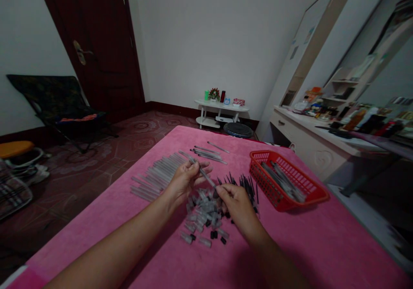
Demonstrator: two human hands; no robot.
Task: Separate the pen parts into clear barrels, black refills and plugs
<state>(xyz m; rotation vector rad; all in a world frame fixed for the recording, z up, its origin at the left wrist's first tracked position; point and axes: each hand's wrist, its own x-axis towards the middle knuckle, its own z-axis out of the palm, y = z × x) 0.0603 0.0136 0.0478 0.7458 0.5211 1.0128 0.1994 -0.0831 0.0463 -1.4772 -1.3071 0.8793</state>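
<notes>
The head view shows a room with white walls, a dark wooden door, a folding chair on patterned tiles and a small white stand against the far wall. A dresser crowded with bottles runs along the right. In front is a table under a pink cloth that looks soft and plush.

Over the middle of it, the left hand pinches a slim, straight tube between thumb and fingers, its other fingers spread loosely. The right hand grasps the tube's near end, which looks dark. Held slantwise between both hands, the tube is probably steadied by the left while the right works at its end; the fingers hide exactly how they meet.

Left of the hands, translucent tubes lie side by side in a row, likely so that single ones lift easily. Beyond, a few dark-ended tubes lie apart, perhaps as a separate group. Below the hands sits a loose heap of clear, stubby caps, plastic by their look, with small black plugs among them. Thin black rods bunch beside the right hand, within easy reach. A red lattice basket holds more slender pieces, lying lengthwise as its shape suits.
</notes>
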